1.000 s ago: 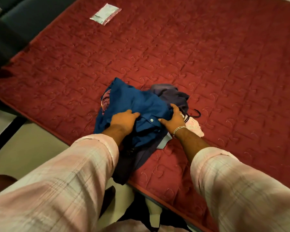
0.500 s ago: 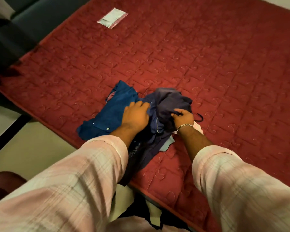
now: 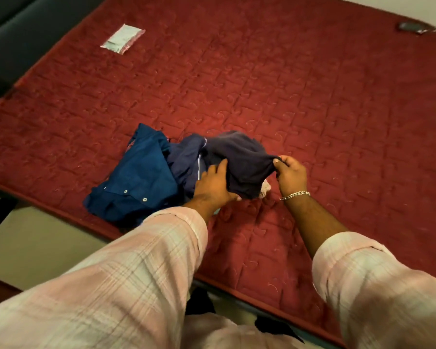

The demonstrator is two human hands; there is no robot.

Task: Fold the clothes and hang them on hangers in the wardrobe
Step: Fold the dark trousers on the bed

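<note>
Two hands work at a small heap of clothes near the front edge of a red quilted mattress (image 3: pixel 275 79). The left hand (image 3: pixel 215 183) lies on the heap with its fingers curled over the near edge of a dark navy garment (image 3: pixel 239 159), the thumb tucked under the cloth, so it grips that piece. The right hand (image 3: pixel 291 173) pinches the same garment's right-hand edge between thumb and forefinger and lifts it a little off the bed; the other fingers are curled in. That wrist carries one silver chain bracelet (image 3: pixel 295 195). At least four pieces of clothing can be counted in the heap: the dark navy garment on top; a second navy piece with a thin pale stripe (image 3: pixel 186 159) just to its left; one bright blue buttoned shirt (image 3: pixel 139 182) lying furthest left, three pale buttons showing along its front; and a scrap of pale pink cloth (image 3: pixel 265 188) peeping out beneath the lifted garment. Whether more lies below cannot be told. Both forearms wear rolled-up sleeves of pink checked cloth (image 3: pixel 146 258). Well apart from the heap, towards the far left of the mattress, lies one small clear plastic packet (image 3: pixel 122 39). One small dark object (image 3: pixel 410 26), too blurred to name, sits at the far right corner.
</note>
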